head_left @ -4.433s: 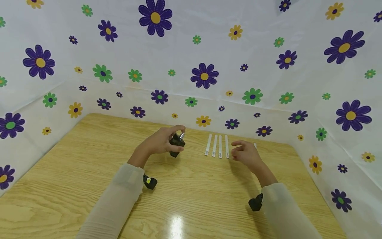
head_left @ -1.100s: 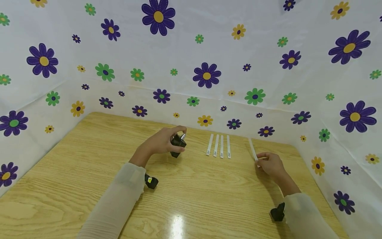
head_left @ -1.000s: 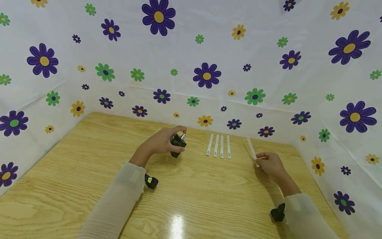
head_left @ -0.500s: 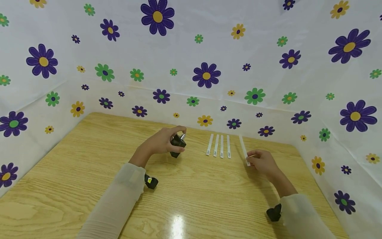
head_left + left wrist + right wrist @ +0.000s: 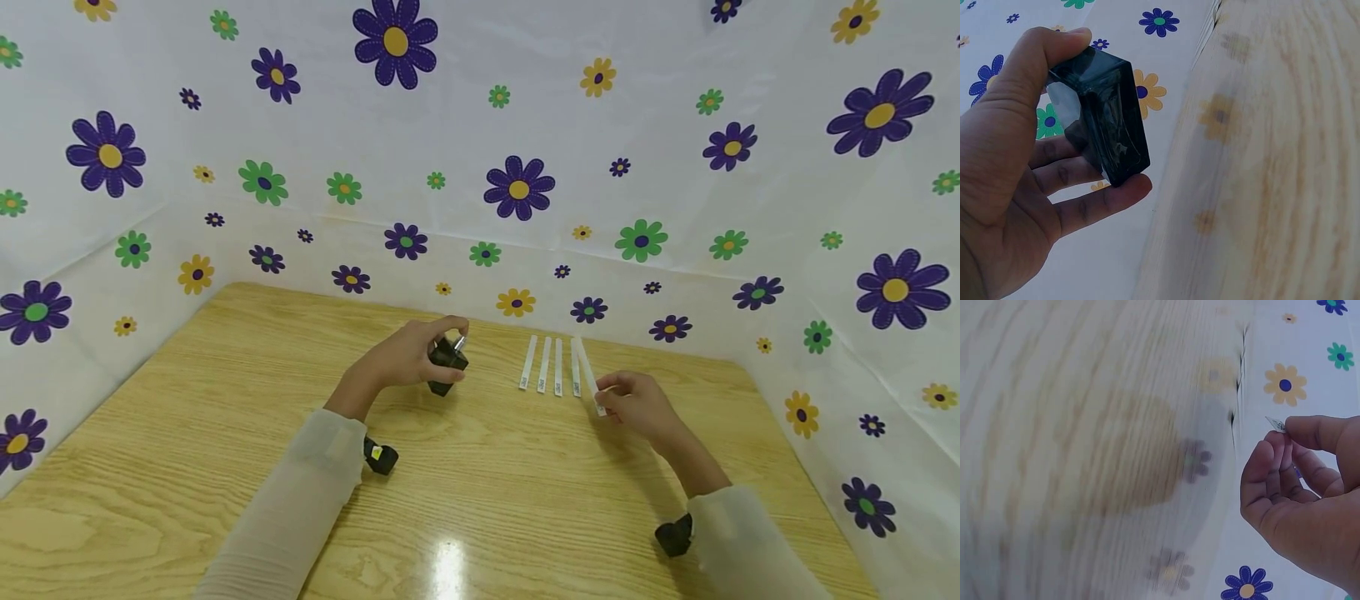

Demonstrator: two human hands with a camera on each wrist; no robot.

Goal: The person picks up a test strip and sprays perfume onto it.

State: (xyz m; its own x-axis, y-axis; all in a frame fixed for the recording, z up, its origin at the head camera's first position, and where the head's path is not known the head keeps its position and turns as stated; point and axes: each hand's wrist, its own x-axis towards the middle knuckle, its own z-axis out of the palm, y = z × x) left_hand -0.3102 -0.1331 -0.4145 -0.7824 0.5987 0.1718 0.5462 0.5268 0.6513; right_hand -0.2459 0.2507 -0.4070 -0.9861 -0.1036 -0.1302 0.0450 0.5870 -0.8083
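Observation:
My left hand [image 5: 397, 354] grips a dark glass perfume bottle [image 5: 444, 371] with a silver spray nozzle, its index finger curled over the top. In the left wrist view, thumb and fingers clasp the tilted bottle [image 5: 1107, 119] by its edges. My right hand [image 5: 637, 406] pinches the near end of a white paper test strip [image 5: 587, 367] between thumb and fingers. Only a small printed tip of that strip [image 5: 1277, 424] shows in the right wrist view. Several similar strips [image 5: 543, 367] lie side by side on the table; the held one slants beside the rightmost, their far ends close together.
The wooden table [image 5: 480, 492] reaches back to a white flowered cloth [image 5: 450, 125] that hangs behind and along both sides. A black wrist camera [image 5: 380, 457] sits at the left cuff, another black camera [image 5: 673, 535] at the right cuff.
My right hand, holding nothing at first, has picked up a strip from the right and carried it left towards the row. The left hand and bottle have stayed in place.

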